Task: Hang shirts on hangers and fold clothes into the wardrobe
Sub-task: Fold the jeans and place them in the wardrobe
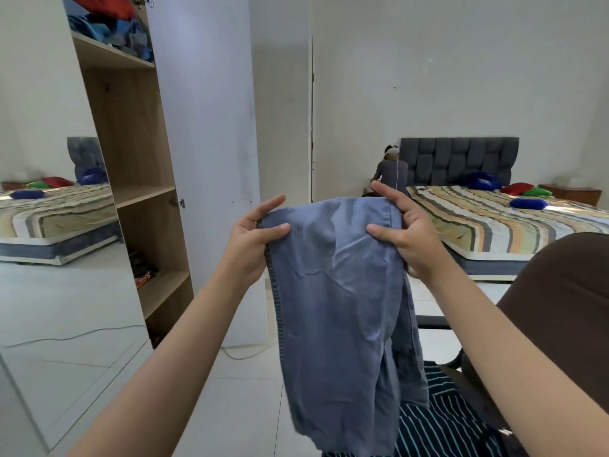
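Note:
A blue denim garment [336, 291] hangs folded over in front of me, held up at chest height. My left hand [250, 239] pinches its top left corner between thumb and fingers. My right hand [402, 232] grips the top right corner, thumb on the front of the cloth. The garment's lower end dangles near a dark striped cloth [438, 420] at the bottom right. The open wooden wardrobe [131, 166] stands to the left, with a pile of blue and red clothes [112, 24] on its top shelf.
The white wardrobe door [204, 127] stands open beside the garment. A mirror [49, 192] on the left reflects the bed. The striped bed [494, 219] lies right, with a person [390, 173] beside it. A brown chair back [560, 308] is close on the right. A cable [244, 354] crosses the floor.

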The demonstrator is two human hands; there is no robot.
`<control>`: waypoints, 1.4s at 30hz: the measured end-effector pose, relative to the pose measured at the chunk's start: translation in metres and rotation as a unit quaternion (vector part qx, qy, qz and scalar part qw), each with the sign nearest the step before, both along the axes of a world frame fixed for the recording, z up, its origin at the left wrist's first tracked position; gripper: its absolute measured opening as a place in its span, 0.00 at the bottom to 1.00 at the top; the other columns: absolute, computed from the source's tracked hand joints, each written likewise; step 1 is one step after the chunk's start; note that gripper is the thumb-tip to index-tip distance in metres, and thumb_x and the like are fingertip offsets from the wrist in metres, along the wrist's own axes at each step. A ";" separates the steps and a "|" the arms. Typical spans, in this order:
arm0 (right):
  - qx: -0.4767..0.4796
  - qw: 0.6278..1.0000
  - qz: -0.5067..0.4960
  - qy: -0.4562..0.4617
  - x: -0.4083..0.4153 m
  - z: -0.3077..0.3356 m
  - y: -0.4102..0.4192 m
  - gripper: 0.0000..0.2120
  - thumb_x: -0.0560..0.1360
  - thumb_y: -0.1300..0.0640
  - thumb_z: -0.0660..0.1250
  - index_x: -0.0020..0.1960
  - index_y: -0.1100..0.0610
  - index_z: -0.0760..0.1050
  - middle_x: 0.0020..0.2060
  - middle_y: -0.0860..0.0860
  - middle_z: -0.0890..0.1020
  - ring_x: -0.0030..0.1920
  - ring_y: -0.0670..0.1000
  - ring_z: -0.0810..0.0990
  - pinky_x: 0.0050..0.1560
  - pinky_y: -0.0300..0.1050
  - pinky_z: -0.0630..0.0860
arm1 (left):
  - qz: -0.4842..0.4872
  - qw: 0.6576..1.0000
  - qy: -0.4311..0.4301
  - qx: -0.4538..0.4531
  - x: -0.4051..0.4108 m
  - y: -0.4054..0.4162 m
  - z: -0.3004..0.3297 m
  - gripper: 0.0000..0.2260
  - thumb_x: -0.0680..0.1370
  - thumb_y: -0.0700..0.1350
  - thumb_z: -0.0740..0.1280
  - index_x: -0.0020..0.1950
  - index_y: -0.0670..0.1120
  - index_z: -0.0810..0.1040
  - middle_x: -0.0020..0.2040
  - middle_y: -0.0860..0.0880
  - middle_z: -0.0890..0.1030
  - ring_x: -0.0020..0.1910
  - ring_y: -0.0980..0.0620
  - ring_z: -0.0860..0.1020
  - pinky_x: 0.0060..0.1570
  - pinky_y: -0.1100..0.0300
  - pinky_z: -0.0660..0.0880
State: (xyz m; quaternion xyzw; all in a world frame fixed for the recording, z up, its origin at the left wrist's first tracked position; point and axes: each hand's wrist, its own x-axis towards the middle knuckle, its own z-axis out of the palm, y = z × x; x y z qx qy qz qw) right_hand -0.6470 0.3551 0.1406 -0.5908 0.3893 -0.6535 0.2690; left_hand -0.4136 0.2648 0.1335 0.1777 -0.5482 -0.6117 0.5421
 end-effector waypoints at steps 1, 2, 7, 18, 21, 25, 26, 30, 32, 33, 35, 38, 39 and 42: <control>0.032 0.999 -0.003 0.044 -0.009 0.006 0.003 0.27 0.71 0.73 0.68 0.65 0.52 0.73 0.59 0.54 0.78 0.55 0.50 0.81 0.52 0.42 0.79 | 0.010 1.000 0.011 0.015 -0.001 -0.003 0.002 0.20 0.72 0.27 0.66 0.59 0.45 0.78 0.42 0.51 0.84 0.44 0.52 0.81 0.50 0.59 0.79; 0.065 0.994 -0.014 0.090 -0.017 0.013 0.008 0.25 0.72 0.71 0.69 0.65 0.53 0.72 0.59 0.54 0.78 0.55 0.51 0.81 0.51 0.43 0.80 | 0.016 1.000 0.014 0.023 -0.004 -0.004 0.004 0.18 0.71 0.27 0.66 0.57 0.45 0.79 0.42 0.51 0.84 0.43 0.52 0.80 0.50 0.61 0.78; 0.041 0.983 -0.148 0.101 -0.026 0.025 0.012 0.14 0.70 0.66 0.73 0.54 0.59 0.75 0.44 0.57 0.81 0.35 0.45 0.81 0.31 0.36 0.77 | 0.061 0.997 0.002 0.041 -0.020 -0.006 0.017 0.15 0.70 0.27 0.67 0.49 0.45 0.82 0.40 0.51 0.84 0.38 0.54 0.81 0.38 0.66 0.78; -0.033 0.963 -0.123 0.236 0.004 -0.015 0.013 0.52 0.65 0.61 0.78 0.72 0.34 0.48 0.67 0.27 0.60 0.66 0.24 0.59 0.60 0.20 0.61 | -0.060 0.984 -0.032 -0.163 -0.009 0.002 0.032 0.33 0.71 0.26 0.64 0.71 0.53 0.67 0.61 0.49 0.75 0.58 0.48 0.77 0.59 0.54 0.76; -0.066 0.974 -0.156 0.152 -0.001 -0.018 0.006 0.44 0.68 0.66 0.75 0.74 0.42 0.57 0.68 0.36 0.68 0.66 0.35 0.69 0.64 0.33 0.70 | -0.048 0.988 -0.009 -0.144 -0.006 0.005 0.037 0.36 0.71 0.24 0.62 0.72 0.54 0.65 0.57 0.53 0.77 0.57 0.50 0.77 0.60 0.54 0.74; -0.143 0.975 -0.166 -0.023 0.004 -0.004 0.006 0.27 0.71 0.72 0.69 0.63 0.48 0.73 0.61 0.45 0.78 0.65 0.46 0.75 0.66 0.45 0.72 | -0.055 0.993 -0.016 -0.099 -0.006 0.007 0.023 0.39 0.74 0.27 0.62 0.75 0.59 0.57 0.67 0.56 0.70 0.64 0.51 0.74 0.61 0.57 0.73; -0.149 0.975 -0.152 -0.058 0.008 0.002 0.005 0.24 0.72 0.72 0.68 0.60 0.49 0.76 0.57 0.42 0.81 0.63 0.45 0.77 0.64 0.44 0.74 | -0.068 0.993 -0.022 -0.091 -0.008 0.008 0.017 0.39 0.74 0.26 0.61 0.75 0.61 0.56 0.68 0.55 0.71 0.64 0.51 0.74 0.59 0.58 0.74; -0.128 0.974 -0.170 -0.076 0.014 0.009 -0.004 0.13 0.73 0.70 0.68 0.51 0.55 0.81 0.43 0.41 0.85 0.49 0.41 0.82 0.53 0.35 0.76 | -0.045 0.998 0.003 -0.046 -0.011 0.006 0.009 0.38 0.73 0.24 0.61 0.74 0.58 0.61 0.49 0.57 0.84 0.51 0.54 0.81 0.56 0.58 0.76; -0.128 0.971 -0.203 -0.021 0.013 0.007 -0.005 0.13 0.73 0.70 0.68 0.53 0.56 0.81 0.43 0.41 0.83 0.47 0.38 0.81 0.53 0.33 0.75 | -0.008 1.000 0.010 -0.012 -0.010 0.004 0.012 0.34 0.72 0.24 0.62 0.72 0.53 0.67 0.46 0.57 0.84 0.48 0.54 0.81 0.55 0.59 0.76; -0.131 0.968 -0.214 0.002 0.010 0.006 -0.004 0.14 0.72 0.70 0.68 0.54 0.57 0.80 0.44 0.41 0.83 0.47 0.37 0.81 0.53 0.33 0.75 | 0.003 1.000 0.013 0.003 -0.010 0.003 0.014 0.31 0.72 0.24 0.62 0.70 0.50 0.70 0.48 0.55 0.83 0.48 0.53 0.80 0.56 0.59 0.76; -0.133 0.968 -0.210 0.030 0.005 0.005 -0.002 0.15 0.71 0.70 0.69 0.54 0.56 0.80 0.43 0.39 0.84 0.49 0.40 0.81 0.54 0.35 0.76 | 0.018 0.999 0.022 0.034 -0.013 0.002 0.017 0.26 0.71 0.24 0.62 0.64 0.44 0.75 0.49 0.51 0.81 0.48 0.51 0.79 0.55 0.59 0.76; -0.126 0.972 -0.186 0.061 -0.001 0.003 0.002 0.17 0.70 0.71 0.71 0.55 0.57 0.80 0.45 0.40 0.84 0.51 0.43 0.82 0.54 0.37 0.77 | 0.027 0.998 0.017 0.052 -0.018 -0.001 0.020 0.20 0.71 0.24 0.62 0.53 0.45 0.81 0.42 0.50 0.83 0.44 0.50 0.80 0.50 0.59 0.79; -0.123 0.973 -0.181 0.067 -0.003 0.003 0.005 0.17 0.70 0.71 0.71 0.56 0.57 0.79 0.47 0.42 0.84 0.52 0.43 0.82 0.55 0.37 0.77 | 0.029 0.998 0.014 0.047 -0.020 -0.001 0.021 0.20 0.71 0.24 0.62 0.50 0.45 0.81 0.41 0.51 0.84 0.43 0.50 0.80 0.48 0.59 0.79; -0.122 0.970 -0.190 0.093 -0.010 0.006 0.012 0.18 0.70 0.70 0.71 0.59 0.59 0.78 0.51 0.47 0.82 0.55 0.44 0.81 0.58 0.41 0.77 | 0.022 1.000 0.000 0.017 -0.024 -0.001 0.025 0.18 0.72 0.25 0.63 0.51 0.46 0.80 0.41 0.52 0.84 0.43 0.52 0.80 0.47 0.60 0.79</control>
